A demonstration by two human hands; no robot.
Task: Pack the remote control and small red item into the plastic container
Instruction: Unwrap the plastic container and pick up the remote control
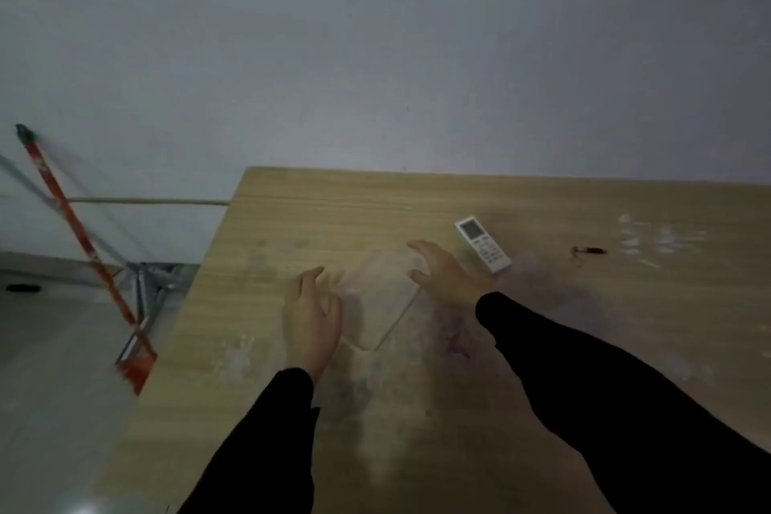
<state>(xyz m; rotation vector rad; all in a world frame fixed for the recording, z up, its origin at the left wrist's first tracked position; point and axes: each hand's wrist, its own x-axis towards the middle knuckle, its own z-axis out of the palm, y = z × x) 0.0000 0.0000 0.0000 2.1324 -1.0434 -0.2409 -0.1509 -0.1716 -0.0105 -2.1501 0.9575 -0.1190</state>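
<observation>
A clear plastic container (377, 298) lies on the wooden table (542, 346), hard to make out against the wood. My left hand (311, 317) is at its left side and my right hand (444, 273) at its right side, fingers spread; whether they touch it is unclear. A white remote control (482, 243) with a small screen lies just right of my right hand. Further right lies a small red item (589, 251) with a metal ring.
The table's left edge runs diagonally, with the floor below it. An orange-handled broom (83, 246) leans by the wall left of the table, above a metal frame (144, 288). White smudges mark the table's right part.
</observation>
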